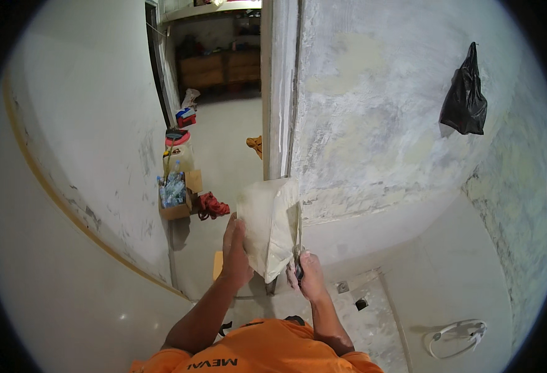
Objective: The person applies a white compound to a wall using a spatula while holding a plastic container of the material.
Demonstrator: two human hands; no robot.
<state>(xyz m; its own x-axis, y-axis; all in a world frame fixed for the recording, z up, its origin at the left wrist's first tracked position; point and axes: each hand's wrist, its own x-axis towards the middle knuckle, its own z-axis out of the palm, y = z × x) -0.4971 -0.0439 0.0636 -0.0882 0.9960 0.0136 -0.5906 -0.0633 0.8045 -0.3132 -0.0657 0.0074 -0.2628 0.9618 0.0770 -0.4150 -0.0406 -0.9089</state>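
Observation:
Between my hands is a large pale cream block [259, 227] with a smooth left face and a rough, uneven right side. My left hand [236, 248] grips it along its left edge, thumb and fingers pressed to the face. On the other side, my right hand [309, 276] is closed round the dark handle of a thin-bladed tool [299, 264]. Its blade runs upward close along the block's right side, seen nearly edge-on, so its full shape is hidden. Whether it touches the block I cannot tell. Whitish dust marks the right fingers.
A doorway edge [279, 93] stands just beyond the block. Left of it are a cardboard box [177, 210] of plastic bottles, a red cloth [212, 205] and a pale container [179, 158]. A black plastic bag [466, 102] hangs on the patchy wall; a coiled white hose [457, 336] is lower right.

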